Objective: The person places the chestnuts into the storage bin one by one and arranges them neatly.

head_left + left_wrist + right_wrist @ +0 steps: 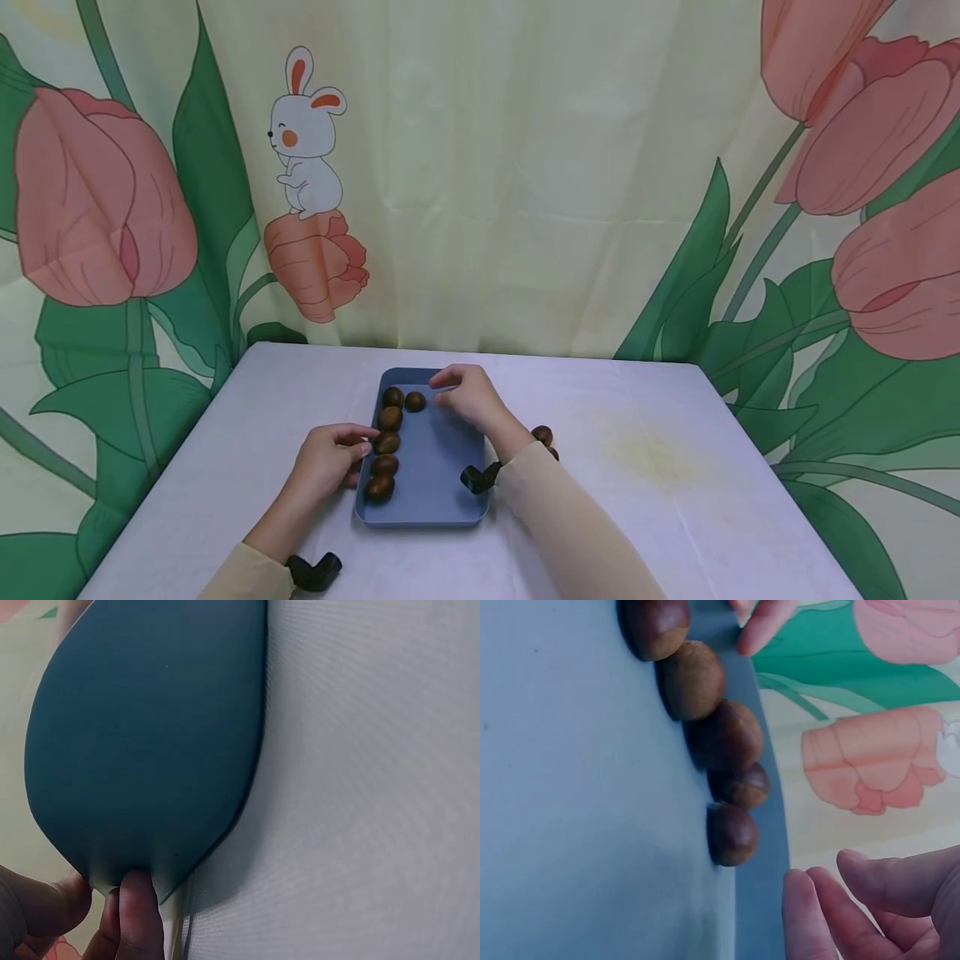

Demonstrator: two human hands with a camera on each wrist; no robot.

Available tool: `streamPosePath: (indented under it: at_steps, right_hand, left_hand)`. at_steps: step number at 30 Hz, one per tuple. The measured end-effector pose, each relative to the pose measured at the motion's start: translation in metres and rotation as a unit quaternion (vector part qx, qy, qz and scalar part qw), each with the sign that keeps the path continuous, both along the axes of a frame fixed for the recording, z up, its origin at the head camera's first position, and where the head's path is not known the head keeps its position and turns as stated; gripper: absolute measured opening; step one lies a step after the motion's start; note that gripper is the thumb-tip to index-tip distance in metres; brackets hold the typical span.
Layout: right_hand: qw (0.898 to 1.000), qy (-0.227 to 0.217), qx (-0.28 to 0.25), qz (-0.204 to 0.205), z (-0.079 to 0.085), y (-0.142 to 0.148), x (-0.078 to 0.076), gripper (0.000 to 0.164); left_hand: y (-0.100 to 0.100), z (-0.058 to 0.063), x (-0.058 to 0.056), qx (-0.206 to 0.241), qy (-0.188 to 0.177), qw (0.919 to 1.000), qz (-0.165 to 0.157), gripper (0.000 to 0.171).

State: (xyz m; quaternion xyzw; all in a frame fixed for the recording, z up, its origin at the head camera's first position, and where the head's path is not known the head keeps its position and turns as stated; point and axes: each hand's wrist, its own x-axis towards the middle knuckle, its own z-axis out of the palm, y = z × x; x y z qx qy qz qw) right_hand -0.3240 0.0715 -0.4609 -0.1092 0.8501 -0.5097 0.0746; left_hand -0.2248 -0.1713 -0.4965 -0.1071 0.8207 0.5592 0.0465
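Note:
A blue tray (pixel 442 500) lies on the table with several brown chestnuts (pixel 387 442) in a line along its left side. One more chestnut (pixel 415 402) sits beside the far end of that line. At the tray's left rim, my left hand (pixel 324 460) grips the edge between thumb and fingers, which the left wrist view shows against the tray's outer wall (pixel 150 750). Over the far right part of the tray is my right hand (pixel 472 396), its fingers loosely bent and nothing between them. The right wrist view shows its fingers (pixel 806 915) near the rim, apart from the chestnuts (pixel 724 735).
More chestnuts (pixel 542 435) lie on the white tablecloth (pixel 637 500) right of the tray, partly hidden by the right sleeve (pixel 562 517). Black wrist mounts (pixel 315 572) stick out at both wrists. A printed curtain (pixel 510 183) hangs behind the table's far edge.

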Motion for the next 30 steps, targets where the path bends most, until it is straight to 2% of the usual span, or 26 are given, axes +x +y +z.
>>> streamPosePath:
  at_steps: [8,15,19,30]
  right_hand:
    - [0.999,-0.016,-0.032,0.006,0.012,0.014,0.008,0.028]
    - [0.999,-0.002,-0.045,0.006,0.015,0.033,0.013,0.027]
    - [0.999,0.013,-0.042,-0.005,0.013,0.044,0.015,0.026]
    - [0.998,0.009,-0.039,-0.041,0.017,0.080,0.024,0.028]
  left_hand:
    - [0.001,0.003,0.000,-0.006,-0.011,0.9999,0.012,0.025]
    - [0.001,0.003,-0.001,-0.004,-0.007,0.9999,0.012,0.025]
    - [0.002,0.002,0.000,-0.004,-0.003,1.0000,0.007,0.024]
    - [0.002,0.001,0.002,0.001,0.006,1.0000,-0.001,0.024]
